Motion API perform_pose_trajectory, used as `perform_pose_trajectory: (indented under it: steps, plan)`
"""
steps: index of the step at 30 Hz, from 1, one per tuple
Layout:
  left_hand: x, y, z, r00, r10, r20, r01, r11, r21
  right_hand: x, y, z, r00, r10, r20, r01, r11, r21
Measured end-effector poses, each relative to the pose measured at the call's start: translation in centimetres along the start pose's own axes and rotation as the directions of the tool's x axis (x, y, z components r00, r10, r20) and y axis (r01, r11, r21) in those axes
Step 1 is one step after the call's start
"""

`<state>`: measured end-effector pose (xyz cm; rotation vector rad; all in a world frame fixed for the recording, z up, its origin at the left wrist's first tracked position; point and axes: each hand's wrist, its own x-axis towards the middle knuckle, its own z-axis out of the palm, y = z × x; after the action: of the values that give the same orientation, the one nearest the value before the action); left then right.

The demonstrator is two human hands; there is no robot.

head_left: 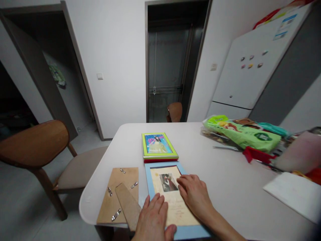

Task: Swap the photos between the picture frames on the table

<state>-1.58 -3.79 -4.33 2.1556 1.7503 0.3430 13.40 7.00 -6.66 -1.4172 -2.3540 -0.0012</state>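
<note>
at the near edge of the worktop [225,160], seen from the head view, the left hand [152,217] and right hand [194,195] lie flat and apart on a printed sheet [170,209] in a blue frame [149,182]. a green frame [157,146] lies just beyond; a backing board [117,187] with metal clips lies just left.

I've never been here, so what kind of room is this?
It looks like a dining area in someone's home, maybe near the kitchen: there's a white fridge with magnets, a wooden chair, and a white table.
</note>
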Motion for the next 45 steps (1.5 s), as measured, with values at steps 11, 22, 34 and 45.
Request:
perform_pose_trajectory:
  steps: [11, 22, 34, 45]
  plan:
    - [-1.1, -0.7, 0.7, 0.969, 0.246, 0.029, -0.247, 0.968, 0.042, -0.7, 2.0, -3.7, 0.897, -0.236, 0.374, 0.148, 0.957, 0.250]
    - [-4.1, -4.5, -1.2, 0.985, 0.127, -0.119, -0.123, 0.992, 0.039, -1.6, 0.2, -3.6, 0.930, -0.203, 0.307, 0.122, 0.957, 0.264]
    - [-9.3, -16.2, 0.4, 0.840, 0.095, -0.535, 0.089, 0.947, 0.309, -0.3, -16.2, 1.8, 0.938, -0.275, 0.212, 0.154, 0.877, 0.456]
    - [-4.0, -4.7, -1.4, 0.869, 0.248, -0.428, -0.162, 0.960, 0.228, -1.8, -4.9, -5.1, 0.951, -0.226, 0.210, 0.067, 0.816, 0.574]
